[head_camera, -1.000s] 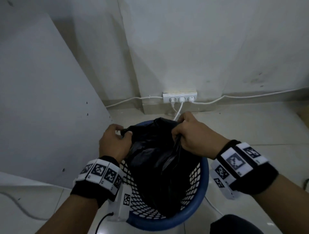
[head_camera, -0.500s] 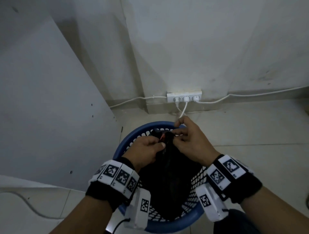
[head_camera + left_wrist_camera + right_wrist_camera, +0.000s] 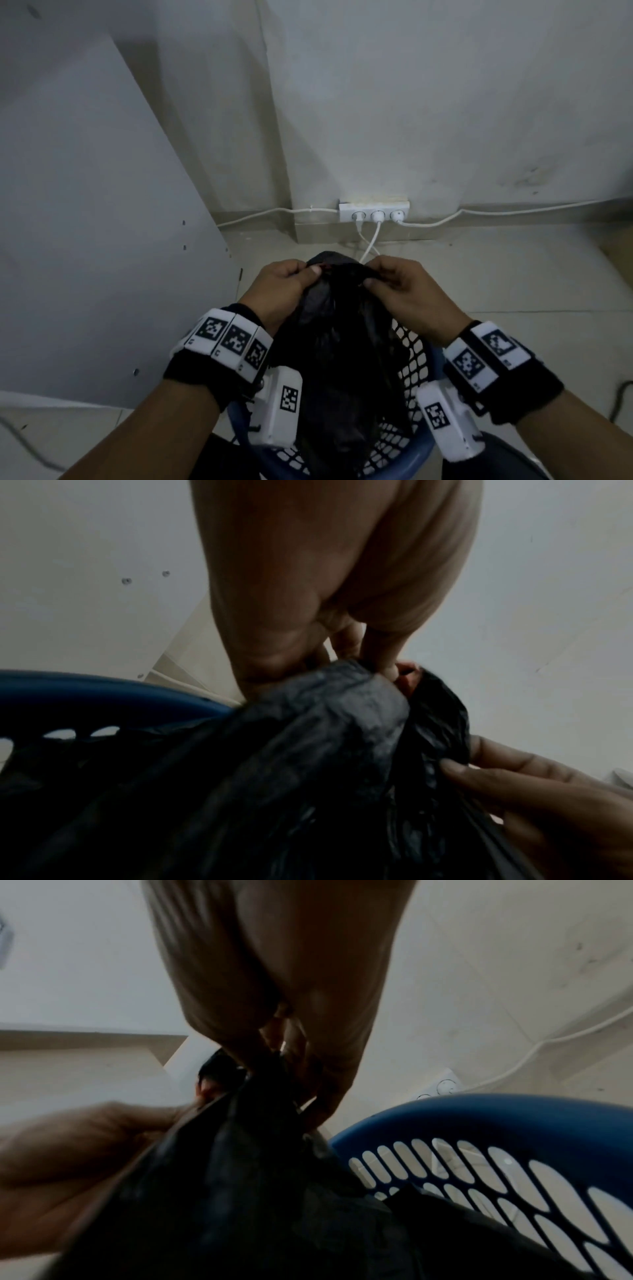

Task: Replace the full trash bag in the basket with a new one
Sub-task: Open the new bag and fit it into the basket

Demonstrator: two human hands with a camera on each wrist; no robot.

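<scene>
A black trash bag (image 3: 346, 346) stands in a blue mesh basket (image 3: 414, 356) on the floor, its gathered top raised above the rim. My left hand (image 3: 291, 284) pinches the bag's top on its left side. My right hand (image 3: 394, 284) pinches the top on its right, a short gap from the left. In the left wrist view my left hand (image 3: 369, 653) grips the bag (image 3: 308, 777) beside the basket rim (image 3: 103, 691). The right wrist view shows my right hand (image 3: 291, 1056) holding the bag (image 3: 240, 1177), with the basket (image 3: 514, 1123) to the right.
A white power strip (image 3: 374, 211) with three plugs sits at the wall's foot just behind the basket, white cables (image 3: 513, 210) running both ways. A grey panel (image 3: 85, 222) leans close on the left. Tiled floor (image 3: 513, 274) lies open to the right.
My hands came together at the bag's top half a second ago and have since spread slightly, lifting the gathered top higher above the basket.
</scene>
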